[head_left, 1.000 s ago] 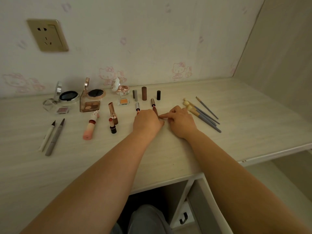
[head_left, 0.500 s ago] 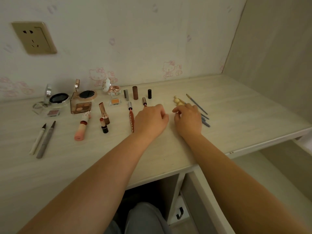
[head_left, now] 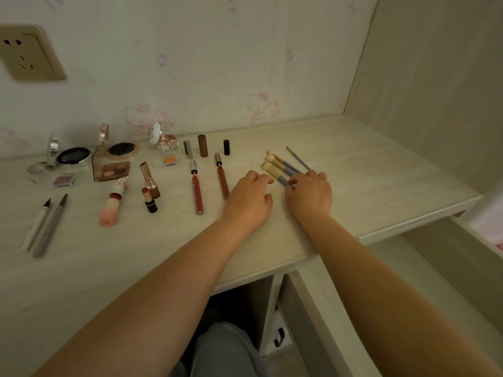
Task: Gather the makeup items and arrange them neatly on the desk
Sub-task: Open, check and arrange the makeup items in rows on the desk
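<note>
Several makeup brushes with pale heads and blue-grey handles lie fanned out on the desk. My right hand rests over their handle ends, its fingertips closed on the handles. Just left of the brushes, my left hand sits palm down with loosely curled fingers and holds nothing. To its left lie two reddish lip pencils, with three upright caps behind them. Two lipsticks, a pink tube, an eyeshadow palette, round compacts and two liner pens fill the left side.
The wall with a power socket runs behind the desk, and a side panel closes its right end. An open drawer juts out below the desk at the right. My knee is under the front edge.
Both hands have left the right lip pencil and shifted right. My right hand now lies on the brush handles, and the brushes sit closer together.
</note>
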